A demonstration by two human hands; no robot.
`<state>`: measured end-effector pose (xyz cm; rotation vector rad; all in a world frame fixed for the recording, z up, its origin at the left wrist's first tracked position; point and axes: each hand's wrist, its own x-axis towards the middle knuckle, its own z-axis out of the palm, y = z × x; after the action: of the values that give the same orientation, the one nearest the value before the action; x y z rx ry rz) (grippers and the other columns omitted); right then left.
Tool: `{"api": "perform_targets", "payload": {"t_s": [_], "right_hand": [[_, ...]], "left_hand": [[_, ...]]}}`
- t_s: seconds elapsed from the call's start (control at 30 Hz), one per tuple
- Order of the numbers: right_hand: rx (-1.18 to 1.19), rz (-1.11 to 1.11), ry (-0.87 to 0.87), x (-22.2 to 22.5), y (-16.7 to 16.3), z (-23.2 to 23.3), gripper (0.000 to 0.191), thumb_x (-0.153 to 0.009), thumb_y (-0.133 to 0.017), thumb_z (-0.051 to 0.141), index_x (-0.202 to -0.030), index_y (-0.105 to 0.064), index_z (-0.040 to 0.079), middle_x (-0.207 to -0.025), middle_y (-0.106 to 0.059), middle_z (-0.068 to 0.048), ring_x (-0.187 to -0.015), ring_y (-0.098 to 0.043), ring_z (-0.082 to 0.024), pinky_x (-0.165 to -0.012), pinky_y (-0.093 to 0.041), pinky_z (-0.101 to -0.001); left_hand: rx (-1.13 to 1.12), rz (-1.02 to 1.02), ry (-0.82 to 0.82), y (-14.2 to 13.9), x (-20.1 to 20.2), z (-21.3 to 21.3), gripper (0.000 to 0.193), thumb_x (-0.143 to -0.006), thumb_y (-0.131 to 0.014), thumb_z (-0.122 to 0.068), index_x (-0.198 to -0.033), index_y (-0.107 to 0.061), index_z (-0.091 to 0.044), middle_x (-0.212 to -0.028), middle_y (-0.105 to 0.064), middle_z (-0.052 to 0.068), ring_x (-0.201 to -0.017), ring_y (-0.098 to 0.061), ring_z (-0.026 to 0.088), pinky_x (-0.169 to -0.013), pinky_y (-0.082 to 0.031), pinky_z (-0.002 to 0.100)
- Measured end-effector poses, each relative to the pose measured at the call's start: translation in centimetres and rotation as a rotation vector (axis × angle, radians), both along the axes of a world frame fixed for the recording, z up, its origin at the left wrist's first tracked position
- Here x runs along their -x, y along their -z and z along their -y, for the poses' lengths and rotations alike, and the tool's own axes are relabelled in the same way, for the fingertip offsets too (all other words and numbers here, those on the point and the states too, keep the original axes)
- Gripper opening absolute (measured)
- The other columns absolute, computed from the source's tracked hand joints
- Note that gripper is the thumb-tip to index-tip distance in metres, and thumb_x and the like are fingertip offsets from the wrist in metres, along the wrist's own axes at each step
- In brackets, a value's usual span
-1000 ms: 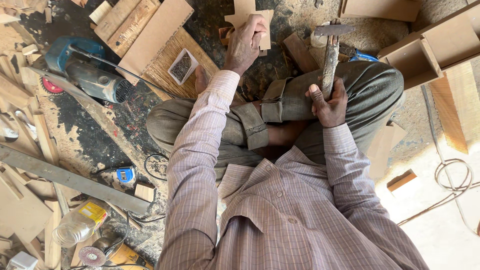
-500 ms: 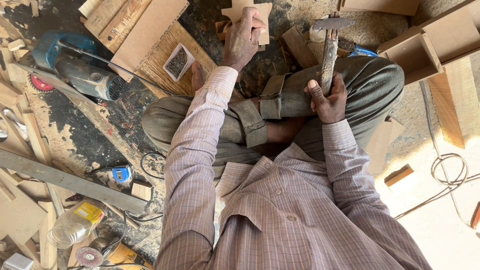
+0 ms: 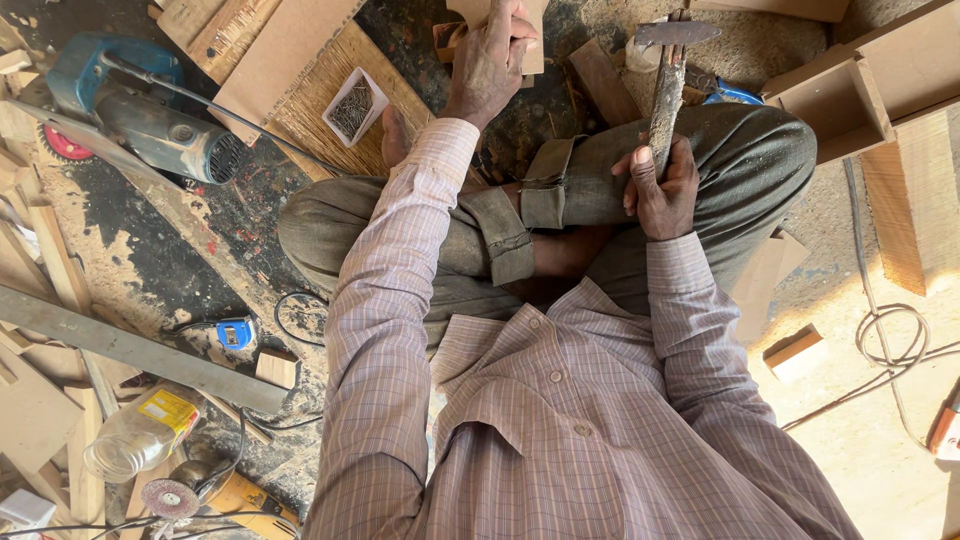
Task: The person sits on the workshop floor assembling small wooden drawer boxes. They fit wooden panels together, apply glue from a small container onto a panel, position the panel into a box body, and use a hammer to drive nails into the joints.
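Note:
I sit cross-legged on a workshop floor in a striped shirt. My left hand (image 3: 490, 62) reaches forward and presses down on a small pale wooden piece (image 3: 536, 40) at the top of the view, fingers curled over it. My right hand (image 3: 662, 190) grips the worn wooden handle of a hammer (image 3: 668, 85), held upright above my right knee, its metal head pointing sideways near the top edge. A small white box of nails (image 3: 352, 106) rests on a board to the left of my left hand.
A blue power saw (image 3: 130, 110) lies at the left. Wooden planks and offcuts (image 3: 130, 350) surround me, with open wooden boxes (image 3: 850, 95) at the upper right. A plastic bottle (image 3: 140, 435) and an angle grinder (image 3: 215, 497) lie at the lower left; a cord (image 3: 885, 340) loops at the right.
The view has shifted slightly downward over the scene. My left hand stays on the wooden piece. The hammer in my right hand remains upright, moved a little.

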<state>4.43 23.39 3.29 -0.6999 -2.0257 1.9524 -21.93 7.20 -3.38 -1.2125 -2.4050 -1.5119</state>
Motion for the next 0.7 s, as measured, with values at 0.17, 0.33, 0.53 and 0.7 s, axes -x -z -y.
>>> {"api": "perform_targets", "payload": {"t_s": [0.17,0.33,0.53,0.7], "right_hand": [[-0.017,0.026,-0.001,0.02,0.18,-0.10,0.051,-0.110,-0.058,0.047,-0.126,-0.050,0.000,-0.087,-0.070,-0.010,-0.051,-0.054,-0.007,-0.044,-0.043,-0.0228],[0.022,0.021,-0.002,-0.11,0.58,-0.09,0.049,-0.111,-0.056,0.045,-0.129,-0.048,0.000,-0.088,-0.069,-0.010,-0.052,-0.054,-0.007,-0.044,-0.042,-0.0222],[0.015,0.018,-0.003,-0.13,0.67,0.12,0.046,-0.113,-0.056,0.042,-0.130,-0.046,0.000,-0.088,-0.069,-0.010,-0.053,-0.054,-0.007,-0.045,-0.042,-0.0215],[-0.010,0.057,0.000,0.03,0.01,0.41,0.058,-0.112,-0.055,0.042,-0.151,-0.041,0.001,-0.085,-0.067,-0.005,-0.053,-0.051,-0.005,-0.045,-0.041,-0.0202]], "left_hand": [[-0.003,-0.015,-0.001,0.51,0.05,-0.27,0.044,-0.097,-0.070,0.001,-0.132,-0.044,-0.008,-0.094,-0.078,0.003,-0.089,-0.077,0.022,-0.081,-0.062,0.037],[0.012,-0.045,-0.020,0.63,-0.06,-0.19,0.046,-0.097,-0.071,0.001,-0.132,-0.043,-0.009,-0.095,-0.078,0.003,-0.092,-0.076,0.023,-0.083,-0.061,0.038],[0.042,-0.014,-0.036,0.31,-0.39,-0.11,0.041,-0.095,-0.071,0.001,-0.123,-0.043,-0.010,-0.096,-0.078,0.002,-0.094,-0.076,0.024,-0.081,-0.060,0.038],[0.045,-0.016,-0.053,-0.08,-0.57,-0.15,0.038,-0.095,-0.070,0.000,-0.119,-0.042,-0.009,-0.094,-0.077,0.001,-0.093,-0.075,0.024,-0.078,-0.059,0.038]]}}
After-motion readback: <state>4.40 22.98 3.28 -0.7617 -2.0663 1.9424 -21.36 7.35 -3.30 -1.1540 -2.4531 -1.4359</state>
